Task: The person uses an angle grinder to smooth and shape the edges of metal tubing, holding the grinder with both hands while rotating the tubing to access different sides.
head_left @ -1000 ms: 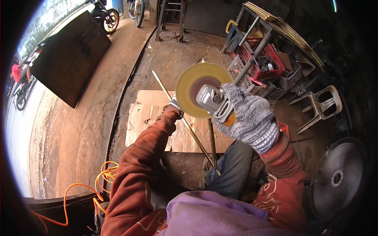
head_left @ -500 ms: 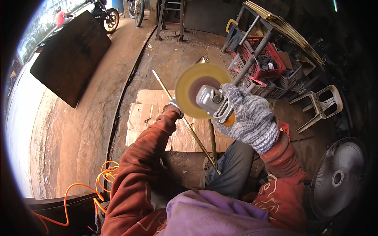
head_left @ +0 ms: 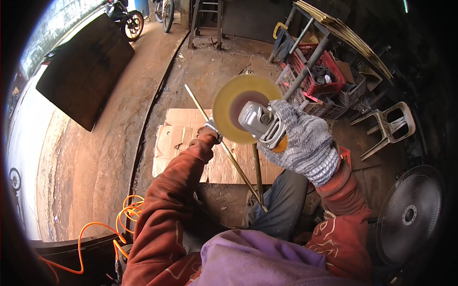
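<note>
My right hand (head_left: 305, 138), in a grey knitted glove, is closed around an angle grinder (head_left: 257, 119) with a silver head. A broad yellow disc (head_left: 224, 102) on the grinder looks smooth and blurred, as if spinning. My left hand (head_left: 213, 127), also gloved, is closed on a slanting brass-coloured rod (head_left: 233, 161); the disc's edge is close beside it and its fingers are partly hidden. A second brass-coloured rod (head_left: 258, 169) comes out from under the disc and meets the first near my leg.
Flattened cardboard (head_left: 172, 136) lies on the floor below my hands. At the right stand a fan (head_left: 409, 215), a plastic stool (head_left: 396, 126), crates (head_left: 331, 78) and a rack with long strips (head_left: 343, 35). An orange coiled hose (head_left: 95, 224) lies left; a dark panel (head_left: 86, 69) stands beyond.
My hands, the grinder and the rods hold nearly the same position, with only a slight shift of the grinder. In the street, the figure in red has gone from view and a wheel appears at the left edge.
</note>
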Available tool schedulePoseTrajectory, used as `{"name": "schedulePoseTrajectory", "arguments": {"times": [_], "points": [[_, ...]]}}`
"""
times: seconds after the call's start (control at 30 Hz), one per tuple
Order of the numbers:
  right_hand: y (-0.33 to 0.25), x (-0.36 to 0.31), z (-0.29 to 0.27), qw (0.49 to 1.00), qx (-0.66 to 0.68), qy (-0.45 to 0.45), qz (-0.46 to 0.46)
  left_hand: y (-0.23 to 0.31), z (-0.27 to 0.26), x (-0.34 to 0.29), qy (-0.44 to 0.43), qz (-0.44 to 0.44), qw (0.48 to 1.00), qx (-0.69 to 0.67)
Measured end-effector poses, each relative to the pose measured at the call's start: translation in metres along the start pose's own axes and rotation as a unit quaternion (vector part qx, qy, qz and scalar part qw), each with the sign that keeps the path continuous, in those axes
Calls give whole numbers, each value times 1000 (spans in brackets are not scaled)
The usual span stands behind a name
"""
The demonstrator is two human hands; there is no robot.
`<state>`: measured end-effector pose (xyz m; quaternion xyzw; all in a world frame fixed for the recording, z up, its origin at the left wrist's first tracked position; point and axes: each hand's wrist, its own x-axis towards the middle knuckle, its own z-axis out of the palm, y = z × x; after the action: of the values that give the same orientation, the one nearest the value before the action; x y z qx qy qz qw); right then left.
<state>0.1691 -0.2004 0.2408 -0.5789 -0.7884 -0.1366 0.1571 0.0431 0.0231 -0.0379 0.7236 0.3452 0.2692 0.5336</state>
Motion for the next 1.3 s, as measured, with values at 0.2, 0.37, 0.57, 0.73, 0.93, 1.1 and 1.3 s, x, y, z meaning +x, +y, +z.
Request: {"name": "schedulePoseTrajectory", "arguments": {"times": [0.2, 0.37, 0.57, 0.73, 0.93, 1.1, 1.3], "points": [[1, -5, 1, 999, 5, -33, 24, 17, 3, 10, 27, 20, 999, -20], [3, -7, -3, 1000, 0, -14, 26, 27, 9, 16, 41, 33, 998, -36], [6, -9, 0, 1000, 1, -11, 24, 31, 9, 17, 46, 36, 998, -39], [8, -11, 1, 999, 22, 6, 27, 33, 9, 16, 46, 38, 997, -40], [3, -10, 5, 999, -8, -27, 37, 19, 8, 9, 15, 32, 999, -14], [-2, -5, 3, 1000, -10, -9, 8, -6, 3, -10, -27, 3, 999, 26], [-5, -3, -2, 1000, -16, -18, 13, -11, 3, -14, -32, -8, 999, 29]]}}
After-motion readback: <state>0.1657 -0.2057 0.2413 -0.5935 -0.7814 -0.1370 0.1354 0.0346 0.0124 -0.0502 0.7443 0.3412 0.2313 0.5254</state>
